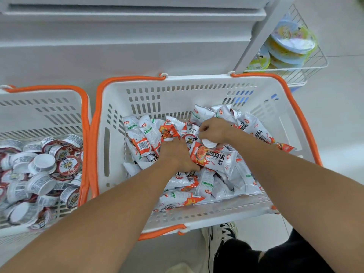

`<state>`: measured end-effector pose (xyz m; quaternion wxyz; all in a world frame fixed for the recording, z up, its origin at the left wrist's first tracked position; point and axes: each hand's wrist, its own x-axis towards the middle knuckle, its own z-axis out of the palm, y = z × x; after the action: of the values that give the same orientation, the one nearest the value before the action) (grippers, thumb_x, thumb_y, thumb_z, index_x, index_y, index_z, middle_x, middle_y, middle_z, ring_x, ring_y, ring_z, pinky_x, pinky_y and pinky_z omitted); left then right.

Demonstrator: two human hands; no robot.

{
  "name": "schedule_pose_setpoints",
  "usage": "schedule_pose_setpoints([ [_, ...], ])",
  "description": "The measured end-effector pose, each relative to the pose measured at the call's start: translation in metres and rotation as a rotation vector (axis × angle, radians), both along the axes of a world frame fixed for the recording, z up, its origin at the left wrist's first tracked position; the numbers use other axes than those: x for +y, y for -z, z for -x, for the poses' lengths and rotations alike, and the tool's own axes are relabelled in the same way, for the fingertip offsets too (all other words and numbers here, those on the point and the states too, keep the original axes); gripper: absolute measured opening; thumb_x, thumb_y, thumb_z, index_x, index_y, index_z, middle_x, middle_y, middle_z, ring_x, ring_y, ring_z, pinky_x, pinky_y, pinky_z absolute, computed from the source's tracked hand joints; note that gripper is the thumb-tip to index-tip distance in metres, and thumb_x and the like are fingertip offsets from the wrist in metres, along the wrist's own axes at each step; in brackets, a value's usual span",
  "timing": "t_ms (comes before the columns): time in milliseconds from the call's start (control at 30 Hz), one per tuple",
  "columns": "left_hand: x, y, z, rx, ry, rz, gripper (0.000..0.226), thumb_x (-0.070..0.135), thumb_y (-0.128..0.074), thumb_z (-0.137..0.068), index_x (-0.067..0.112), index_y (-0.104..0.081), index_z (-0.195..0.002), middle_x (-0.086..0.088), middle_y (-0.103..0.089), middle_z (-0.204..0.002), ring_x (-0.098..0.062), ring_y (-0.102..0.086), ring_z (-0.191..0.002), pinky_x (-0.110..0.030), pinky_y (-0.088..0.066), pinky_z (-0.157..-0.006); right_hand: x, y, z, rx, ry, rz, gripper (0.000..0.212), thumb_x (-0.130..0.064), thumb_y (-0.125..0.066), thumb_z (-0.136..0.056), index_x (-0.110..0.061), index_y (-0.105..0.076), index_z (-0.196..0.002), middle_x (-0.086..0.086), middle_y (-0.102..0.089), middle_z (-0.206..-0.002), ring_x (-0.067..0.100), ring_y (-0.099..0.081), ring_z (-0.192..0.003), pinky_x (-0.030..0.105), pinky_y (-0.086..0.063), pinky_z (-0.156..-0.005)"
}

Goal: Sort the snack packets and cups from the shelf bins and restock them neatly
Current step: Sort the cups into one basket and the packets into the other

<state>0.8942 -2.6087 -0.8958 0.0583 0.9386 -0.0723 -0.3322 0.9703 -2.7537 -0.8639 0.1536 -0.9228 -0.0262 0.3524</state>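
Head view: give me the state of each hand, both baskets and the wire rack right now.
Left hand: reaching down among the snack packets.
Right hand: fingers curled, gripping a small white cup.
Right basket: holds mixed packets and a few cups.
Left basket: holds only cups.
Wire rack: stacked with lidded bowls.

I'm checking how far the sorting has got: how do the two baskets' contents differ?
The left basket holds only small round cups; the right basket holds mostly flat snack packets, with a few cups left. Both hands, left hand and right hand, work in the right basket. Both baskets are white with orange handles.
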Motion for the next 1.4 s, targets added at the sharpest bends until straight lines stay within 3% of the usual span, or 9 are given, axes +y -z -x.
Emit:
schedule_pose_setpoints([
  [133, 0.007, -0.004, -0.008, 0.038, 0.064, -0.091, 0.106, 0.081, -0.066, -0.063, 0.013, -0.044, -0.141, -0.009, -0.038, -0.145, -0.029, -0.046, -0.128, -0.043, -0.037, -0.105, 0.013, 0.006, 0.000, 0.023, -0.080, 0.071, 0.067, -0.036, -0.065, -0.092, -0.023, -0.038, -0.152, 0.008, -0.047, -0.148, 0.028, -0.054, -0.125, 0.038, -0.050, -0.095],
  [333, 0.021, -0.007, -0.012, 0.087, 0.016, -0.050, 0.110, 0.076, -0.073, -0.059, 0.018, -0.038, -0.145, -0.005, -0.048, -0.142, -0.029, -0.049, -0.128, -0.043, -0.042, -0.105, 0.031, 0.035, 0.006, -0.101, -0.078, 0.250, 0.111, -0.075, -0.075, -0.060, -0.036, -0.026, -0.152, 0.016, -0.034, -0.150, 0.034, -0.042, -0.136, 0.047, -0.046, -0.102],
  [467, 0.033, -0.015, -0.015, 0.129, -0.130, 0.099, 0.109, 0.062, -0.084, -0.056, 0.019, -0.036, -0.144, -0.002, -0.055, -0.134, -0.028, -0.054, -0.120, -0.042, -0.049, -0.095, 0.037, 0.038, 0.009, -0.130, -0.082, 0.300, 0.089, -0.069, -0.071, -0.073, -0.032, -0.037, -0.146, 0.022, -0.028, -0.150, 0.039, -0.044, -0.132, 0.048, -0.047, -0.099],
  [667, 0.057, -0.037, -0.027, 0.079, -0.411, 0.469, 0.084, 0.040, -0.088, -0.068, 0.026, -0.043, -0.137, -0.002, -0.053, -0.132, -0.019, -0.054, -0.105, -0.030, -0.044, -0.084, 0.040, 0.037, 0.011, -0.114, -0.191, 0.231, 0.021, -0.035, -0.059, -0.093, -0.021, -0.069, -0.105, 0.007, -0.069, -0.107, 0.027, -0.061, -0.091, 0.035, -0.048, -0.070],
  [767, 0.066, -0.050, -0.032, 0.076, -0.412, 0.475, 0.074, 0.037, -0.086, -0.073, 0.023, -0.051, -0.137, -0.002, -0.058, -0.132, -0.020, -0.058, -0.112, -0.034, -0.049, -0.097, 0.046, 0.028, 0.009, -0.043, -0.253, 0.170, 0.033, -0.045, -0.061, -0.093, -0.027, -0.065, -0.119, 0.001, -0.068, -0.113, 0.025, -0.062, -0.103, 0.036, -0.052, -0.081],
  [867, 0.069, -0.057, -0.031, 0.160, -0.245, 0.326, 0.047, 0.035, -0.084, -0.074, 0.018, -0.063, -0.112, -0.001, -0.065, -0.111, -0.022, -0.061, -0.100, -0.034, -0.052, -0.089, 0.058, 0.036, 0.009, -0.040, -0.320, 0.251, 0.047, -0.050, -0.061, -0.089, -0.031, -0.055, -0.132, -0.001, -0.063, -0.126, 0.028, -0.060, -0.113, 0.041, -0.053, -0.089],
  [1067, 0.078, -0.062, -0.027, 0.208, -0.080, 0.170, 0.058, 0.039, -0.083, -0.074, 0.018, -0.058, -0.121, -0.002, -0.061, -0.117, -0.023, -0.059, -0.101, -0.037, -0.053, -0.090, 0.070, 0.047, 0.014, -0.117, -0.192, 0.286, 0.022, -0.040, -0.061, -0.084, -0.023, -0.061, -0.097, 0.003, -0.064, -0.097, 0.027, -0.061, -0.087, 0.034, -0.049, -0.066],
  [1167, 0.091, -0.069, -0.030, 0.207, -0.131, 0.192, 0.063, 0.040, -0.084, -0.073, 0.017, -0.057, -0.125, -0.002, -0.060, -0.122, -0.025, -0.058, -0.107, -0.039, -0.051, -0.095, 0.069, 0.049, 0.016, -0.133, -0.201, 0.300, 0.034, -0.047, -0.062, -0.087, -0.017, -0.066, -0.104, 0.003, -0.060, -0.090, 0.026, -0.058, -0.081, 0.033, -0.047, -0.061],
  [1400, 0.105, -0.077, -0.028, 0.267, -0.170, 0.171, 0.076, 0.043, -0.088, -0.068, 0.022, -0.054, -0.133, -0.001, -0.058, -0.132, -0.028, -0.058, -0.111, -0.043, -0.053, -0.095, 0.074, 0.038, 0.028, -0.075, -0.258, 0.406, 0.075, -0.059, -0.074, -0.074, -0.017, -0.053, -0.133, 0.017, -0.041, -0.137, 0.031, -0.057, -0.113, 0.039, -0.052, -0.082],
])
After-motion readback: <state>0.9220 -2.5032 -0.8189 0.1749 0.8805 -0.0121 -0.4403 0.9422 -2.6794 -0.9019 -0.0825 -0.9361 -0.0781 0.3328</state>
